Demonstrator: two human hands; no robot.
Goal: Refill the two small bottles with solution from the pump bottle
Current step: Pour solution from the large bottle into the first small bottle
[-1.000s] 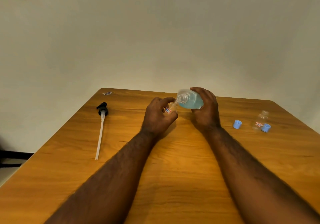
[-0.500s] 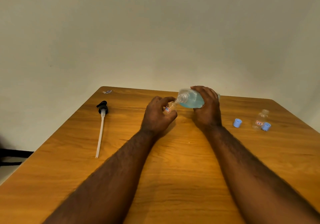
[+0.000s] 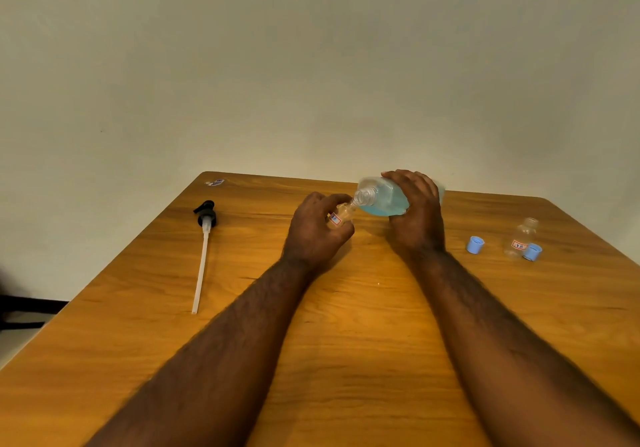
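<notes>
- Fingers (image 3: 329, 199) of the left hand (image 3: 317, 235) curl round the first small bottle (image 3: 341, 217). They tilt its mouth up to meet the neck of the pump bottle (image 3: 384, 200), so that the two openings line up. This bottle is held just above the tabletop (image 3: 346, 325), toward the middle of its far edge.
- Across from it, the right hand (image 3: 417, 219) wraps its fingers (image 3: 410, 183) over the pump bottle. That bottle is tipped almost onto its side, which sends the blue solution toward the neck. Whether any is flowing is too small to tell.
- Toward the left edge lies the pump head and tube (image 3: 204, 238), off its bottle, probably so the solution can be poured directly.
- Near the right edge the second small bottle (image 3: 521, 238) stands uncapped and looks empty, apparently waiting its turn.
- Two blue caps (image 3: 475, 244) sit with it, one at its base and the other a little to its left, within reach for closing.
</notes>
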